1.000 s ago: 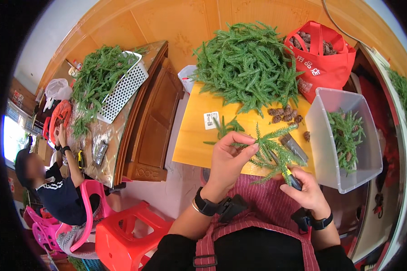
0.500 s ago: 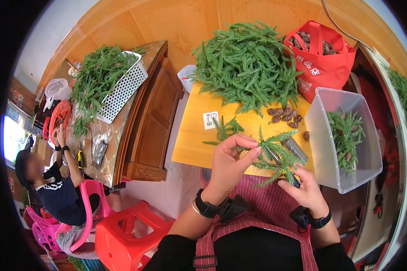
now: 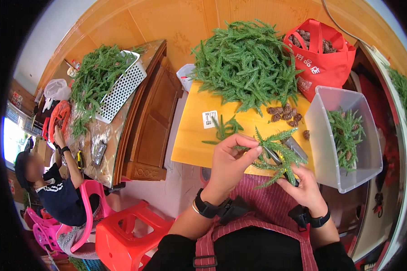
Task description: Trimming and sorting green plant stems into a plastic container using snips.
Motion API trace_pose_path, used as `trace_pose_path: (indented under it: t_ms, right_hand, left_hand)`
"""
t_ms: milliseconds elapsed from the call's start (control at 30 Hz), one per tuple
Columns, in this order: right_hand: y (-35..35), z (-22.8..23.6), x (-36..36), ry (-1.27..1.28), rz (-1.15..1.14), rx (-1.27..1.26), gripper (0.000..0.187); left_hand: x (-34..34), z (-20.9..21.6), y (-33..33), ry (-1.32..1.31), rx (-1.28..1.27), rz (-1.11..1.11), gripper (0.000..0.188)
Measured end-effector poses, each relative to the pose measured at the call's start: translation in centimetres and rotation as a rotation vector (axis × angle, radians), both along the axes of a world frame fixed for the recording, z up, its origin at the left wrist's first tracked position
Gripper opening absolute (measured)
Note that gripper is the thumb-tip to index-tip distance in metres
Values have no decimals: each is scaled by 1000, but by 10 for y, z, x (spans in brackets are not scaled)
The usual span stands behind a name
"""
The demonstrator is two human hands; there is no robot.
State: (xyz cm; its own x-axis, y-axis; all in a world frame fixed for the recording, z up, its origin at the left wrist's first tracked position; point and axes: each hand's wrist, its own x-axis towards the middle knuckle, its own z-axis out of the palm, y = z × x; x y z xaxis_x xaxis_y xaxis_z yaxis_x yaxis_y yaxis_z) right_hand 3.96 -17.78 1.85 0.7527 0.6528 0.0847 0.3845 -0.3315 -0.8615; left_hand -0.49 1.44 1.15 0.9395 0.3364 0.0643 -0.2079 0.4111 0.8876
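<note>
Between thumb and fingers my left hand [image 3: 230,165] pinches an artificial pine sprig [image 3: 288,156] by one branch, over the front edge of the yellow table. My right hand [image 3: 306,187] is closed round a dark-handled hand tool whose slim metal tip [image 3: 272,155] shows among the needles; the sprig hides most of it, so its exact kind is unclear. Just behind the sprig lies a dark grey object [image 3: 295,148], partly covered. A few loose sprigs [image 3: 228,128] rest beyond my left hand. Several pine cones [image 3: 285,113] sit farther back.
A large heap of pine sprigs [image 3: 244,63] covers the table's back. At right stand a red bag [image 3: 323,67] of cones and a clear bin [image 3: 321,135] holding sprigs. Leftward are a red stool [image 3: 117,235], a white basket [image 3: 122,95] and a seated co-worker [image 3: 61,194].
The sprig has tilted slightly between my hands, and my right hand has shifted a little. At the left, the co-worker's hands have moved slightly lower.
</note>
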Motion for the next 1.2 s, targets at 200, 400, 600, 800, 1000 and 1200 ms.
trace_pose_path:
  t_ms: [200, 400, 600, 800, 1000, 1200]
  right_hand:
    - [-10, -11, 4, 3, 57, -101, 30]
    - [-6, -20, 6, -123, -20, 47, 22]
    - [-4, -10, 12, -236, 54, 8, 21]
    - [-12, -10, 24, -409, 45, -101, 23]
    - [-11, -9, 17, -268, -10, -96, 26]
    - [-10, 5, 9, 51, -78, -113, 27]
  left_hand:
    - [0, -5, 4, 30, -121, -65, 11]
    - [1, -5, 8, 70, -229, -170, 8]
    - [1, -10, 13, 126, -357, -294, 6]
    - [1, -8, 13, 107, -601, -484, 6]
    - [5, -13, 9, 71, -386, -354, 7]
    - [9, -7, 10, -195, 933, 287, 39]
